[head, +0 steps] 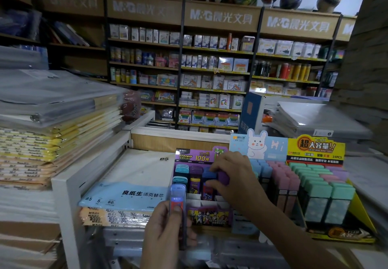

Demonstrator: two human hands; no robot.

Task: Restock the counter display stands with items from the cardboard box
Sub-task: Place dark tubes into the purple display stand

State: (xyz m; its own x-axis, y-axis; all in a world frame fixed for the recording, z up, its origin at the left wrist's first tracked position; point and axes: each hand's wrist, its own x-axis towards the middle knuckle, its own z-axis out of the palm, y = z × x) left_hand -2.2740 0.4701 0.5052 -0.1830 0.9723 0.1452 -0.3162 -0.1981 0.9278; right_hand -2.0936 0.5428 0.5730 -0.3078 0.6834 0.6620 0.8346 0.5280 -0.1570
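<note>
R hand (233, 176) over purple stand (195, 157), B5 pads (126, 197)

Stocked wooden wall shelves (216, 67) behind

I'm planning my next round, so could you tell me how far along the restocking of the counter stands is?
Done: the bunny stand and yellow stand look well filled. In hand: the right hand sets a purple case into the back rows of the purple stand, and the left hand holds a blue case ready. Left: its front slots look empty; the cardboard box is out of view.
</note>
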